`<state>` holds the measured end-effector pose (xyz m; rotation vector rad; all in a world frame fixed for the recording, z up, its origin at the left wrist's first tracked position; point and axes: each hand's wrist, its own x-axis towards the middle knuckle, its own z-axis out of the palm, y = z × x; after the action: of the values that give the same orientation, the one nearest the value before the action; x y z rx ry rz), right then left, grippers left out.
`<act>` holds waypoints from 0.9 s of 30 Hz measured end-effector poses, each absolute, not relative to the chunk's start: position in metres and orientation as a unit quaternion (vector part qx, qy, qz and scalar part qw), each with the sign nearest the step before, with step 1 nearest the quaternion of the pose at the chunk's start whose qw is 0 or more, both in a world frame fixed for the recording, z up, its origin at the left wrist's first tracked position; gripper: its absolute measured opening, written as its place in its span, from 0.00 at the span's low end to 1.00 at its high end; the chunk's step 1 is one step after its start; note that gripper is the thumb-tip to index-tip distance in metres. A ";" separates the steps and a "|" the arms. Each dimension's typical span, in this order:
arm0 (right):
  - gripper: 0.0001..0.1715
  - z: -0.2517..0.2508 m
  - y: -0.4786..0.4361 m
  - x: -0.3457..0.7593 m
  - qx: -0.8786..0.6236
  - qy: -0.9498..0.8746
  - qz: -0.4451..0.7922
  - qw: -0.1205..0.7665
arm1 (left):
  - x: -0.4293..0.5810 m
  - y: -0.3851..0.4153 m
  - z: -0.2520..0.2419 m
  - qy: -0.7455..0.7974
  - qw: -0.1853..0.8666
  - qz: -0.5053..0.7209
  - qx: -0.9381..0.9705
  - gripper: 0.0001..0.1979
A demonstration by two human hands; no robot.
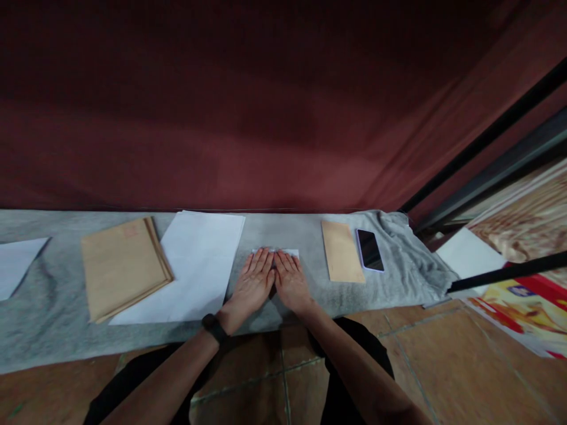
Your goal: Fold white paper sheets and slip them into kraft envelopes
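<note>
Head view. A grey cloth point(53, 319) covered a long surface in front of a dark red curtain point(221, 118). From the left it carried a lone white sheet point(15, 262), a stack of brown envelopes point(121, 268) partly overlapping a pile of white sheets point(199, 265), and, right of centre, a single brown envelope point(341, 251) with a dark-screened phone point(369, 249) just beside it. Tiled floor point(443, 366) showed below the cloth's near edge. Nothing stood between the hands and the things around them.

The left hand point(253, 285), with a black band point(215, 327) on its wrist, and the right hand point(290, 283) lay side by side, thumbs touching, palms down and fingers stretched flat: neither was clenched or grasping. Beneath them, on the cloth between the white pile and the single envelope, lay a small folded white paper point(287, 252). Only its far edge showed beyond the fingertips; the rest was hidden under both palms.
</note>
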<state>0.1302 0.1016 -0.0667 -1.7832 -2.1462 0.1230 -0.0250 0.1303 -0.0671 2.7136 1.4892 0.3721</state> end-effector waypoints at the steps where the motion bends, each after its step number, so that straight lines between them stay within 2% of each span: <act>1: 0.31 -0.068 0.099 0.128 -0.623 -0.763 0.044 0.168 | -0.021 0.130 -0.067 0.484 0.018 0.117 0.867 0.30; 9: 0.31 -0.069 0.091 0.135 -0.645 -0.749 0.024 0.150 | -0.013 0.129 -0.068 0.523 0.015 0.128 0.843 0.34; 19: 0.34 -0.077 0.088 0.169 -0.684 -0.715 -0.023 0.144 | -0.031 0.131 -0.072 0.543 -0.007 0.151 0.826 0.35; 27: 0.32 -0.074 0.090 0.183 -0.698 -0.701 -0.026 0.145 | -0.035 0.133 -0.074 0.554 -0.025 0.156 0.817 0.34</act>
<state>0.1834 0.0904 -0.0742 -2.0108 -2.0183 -0.0762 -0.0348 0.1327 -0.0735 2.6089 1.7695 0.4980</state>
